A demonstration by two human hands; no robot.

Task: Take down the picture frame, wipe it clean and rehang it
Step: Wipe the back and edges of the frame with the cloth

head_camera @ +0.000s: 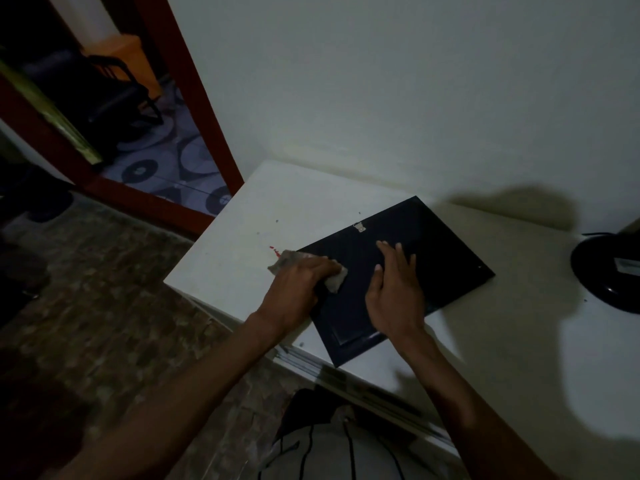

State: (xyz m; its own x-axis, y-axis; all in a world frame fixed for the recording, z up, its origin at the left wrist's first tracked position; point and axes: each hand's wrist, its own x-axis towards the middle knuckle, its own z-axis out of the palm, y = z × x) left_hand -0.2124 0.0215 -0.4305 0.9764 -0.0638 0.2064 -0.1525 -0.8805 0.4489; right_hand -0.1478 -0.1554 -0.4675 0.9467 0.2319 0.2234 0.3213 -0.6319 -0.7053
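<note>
Picture frame face-down on surface; left hand grips cloth at 9 o'clock edge; right hand pressed flat, fingers straight.

One picture frame, one cloth, two hands, perhaps one lamp base

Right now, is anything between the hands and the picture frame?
Only the cloth: the left hand presses it onto the picture frame lying face down on the table. The right hand rests flat on the frame's back, with nothing between.
</note>
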